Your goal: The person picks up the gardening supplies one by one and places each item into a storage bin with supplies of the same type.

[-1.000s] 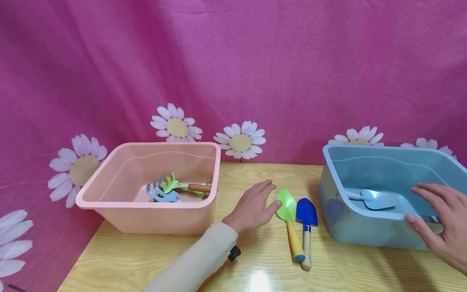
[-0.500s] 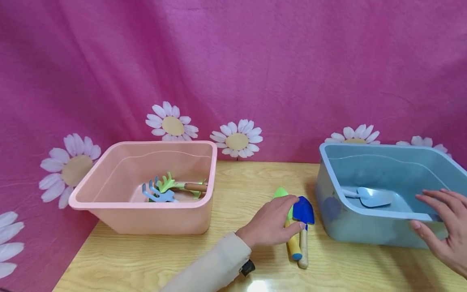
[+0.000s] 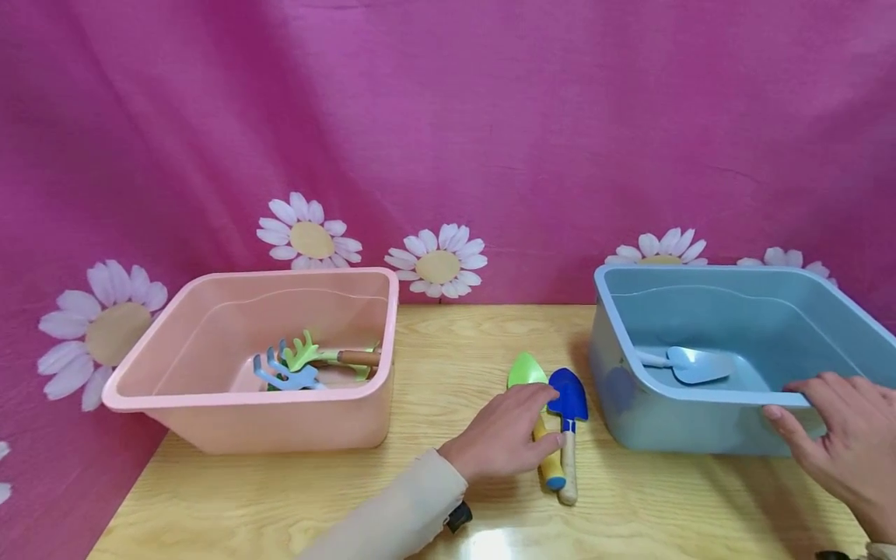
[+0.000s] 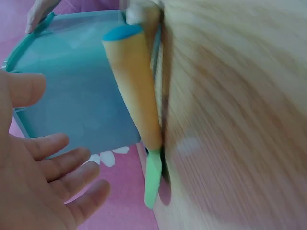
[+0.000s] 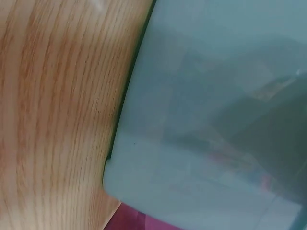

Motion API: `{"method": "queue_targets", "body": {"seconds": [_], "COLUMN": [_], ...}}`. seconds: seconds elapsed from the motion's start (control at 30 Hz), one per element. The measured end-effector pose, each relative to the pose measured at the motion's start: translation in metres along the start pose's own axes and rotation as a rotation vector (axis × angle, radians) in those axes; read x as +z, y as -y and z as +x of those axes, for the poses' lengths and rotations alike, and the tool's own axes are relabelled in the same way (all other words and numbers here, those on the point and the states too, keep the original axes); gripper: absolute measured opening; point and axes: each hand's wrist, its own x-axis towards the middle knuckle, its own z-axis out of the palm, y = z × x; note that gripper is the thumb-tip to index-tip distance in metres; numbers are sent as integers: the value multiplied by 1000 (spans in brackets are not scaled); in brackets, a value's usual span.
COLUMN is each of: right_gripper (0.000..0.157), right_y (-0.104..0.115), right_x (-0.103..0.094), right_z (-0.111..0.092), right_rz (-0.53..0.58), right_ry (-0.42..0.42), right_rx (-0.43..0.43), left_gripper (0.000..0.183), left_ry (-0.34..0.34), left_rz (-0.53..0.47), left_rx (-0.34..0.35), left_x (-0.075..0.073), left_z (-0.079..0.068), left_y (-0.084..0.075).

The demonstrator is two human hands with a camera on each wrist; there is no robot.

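My left hand [image 3: 500, 435] hovers over a trowel [image 3: 526, 370] with a green blade and yellow handle. In the left wrist view, its loosely bent fingers [image 4: 72, 163] stand apart from that yellow handle [image 4: 132, 86]. Just right of it lies a second trowel [image 3: 570, 397], blue-bladed with a pale wooden handle. At the front rim of the blue bin [image 3: 700, 424], my right hand [image 3: 840, 443] holds on, fingers over the rim and thumb outside. Inside that bin rests a light blue trowel [image 3: 700, 365]. The right wrist view shows only the bin's outer wall [image 5: 192, 120] and the table.
A pink bin [image 3: 252, 424] stands on the left of the wooden table [image 3: 448, 342]. It contains a blue hand rake [image 3: 290, 377], a green hand rake [image 3: 304, 354] with a brown handle, and other partly hidden tools. A pink flowered cloth [image 3: 490, 140] hangs behind.
My left hand has moved right, from beside the trowels to above the green one. The right hand has come down onto the blue bin's rim. The head view has shifted slightly right.
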Motion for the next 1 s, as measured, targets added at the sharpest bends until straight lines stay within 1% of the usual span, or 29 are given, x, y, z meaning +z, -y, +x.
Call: {"method": "queue_targets", "body": {"seconds": [0.07, 0.17, 0.3, 0.43, 0.53, 0.63, 0.7, 0.73, 0.83, 0.93, 0.97, 1.0], "right_gripper": [90, 91, 90, 86, 83, 81, 81, 82, 84, 85, 84, 83], "right_y": [1, 1, 0, 0, 0, 1, 1, 1, 2, 2, 2, 2], "right_x": [2, 2, 0, 2, 7, 10, 8, 8, 5, 3, 2, 3], "right_z": [3, 5, 3, -1, -1, -1, -1, -1, -1, -1, -1, 0], "right_rz": [-30, -33, -34, -23, 21, 42, 29, 23, -3, -13, -19, -17], "right_ry": [6, -4, -13, -19, -53, -73, -64, -74, -58, -47, -32, -35], "right_rx": [5, -1, 11, 26, 13, 0, 0, 2, 4, 0, -2, -4], "left_gripper": [54, 50, 47, 42, 38, 36, 36, 35, 33, 31, 31, 30], "left_ry": [-31, -72, -81, -64, -44, -14, 20, 34, 72, 70, 70, 66], "left_rz": [8, 32, 72, 77, 58, 52, 48, 62, 96, 124, 119, 113], "left_rx": [3, 19, 24, 7, 7, 50, 88, 106, 139, 150, 148, 146], "left_x": [-3, -8, -8, -4, 2, 8, 11, 13, 15, 17, 17, 16], "left_z": [-2, -3, -2, -3, -7, -8, -8, -8, -7, -7, -8, -9], "left_y": [4, 8, 12, 15, 17, 19, 18, 17, 15, 15, 16, 16]}}
